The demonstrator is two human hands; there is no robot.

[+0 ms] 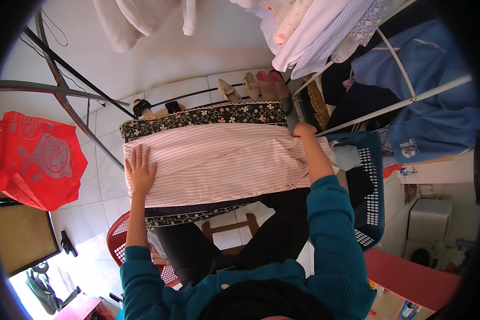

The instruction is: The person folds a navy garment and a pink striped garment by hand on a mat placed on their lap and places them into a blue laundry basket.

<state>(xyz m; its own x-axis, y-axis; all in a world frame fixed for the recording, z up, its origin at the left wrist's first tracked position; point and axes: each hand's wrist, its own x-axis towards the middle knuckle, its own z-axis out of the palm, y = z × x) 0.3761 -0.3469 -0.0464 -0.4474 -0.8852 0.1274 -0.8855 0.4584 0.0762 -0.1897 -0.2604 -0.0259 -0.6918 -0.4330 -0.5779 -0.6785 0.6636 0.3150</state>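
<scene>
A pink-and-white striped garment (pixel 212 164) with a patch pocket lies spread across a black floral cloth (pixel 224 115), which covers a board-like surface over my lap. Flat on the garment's left end rests my left hand (pixel 141 173), fingers spread and holding nothing. My right hand (pixel 305 130) is curled into a fist at the far right edge, closed on the striped fabric. The fabric bunches into folds below that wrist, and my right forearm hides part of it.
A teal laundry basket (pixel 378 200) with clothes stands at right, a red-brown basket (pixel 118 228) at left. Shoes (pixel 229 91) line a rack behind the board. Clothes (pixel 304 36) hang from white rails at upper right. A red bag (pixel 44 160) hangs by a dark metal frame (pixel 62 90).
</scene>
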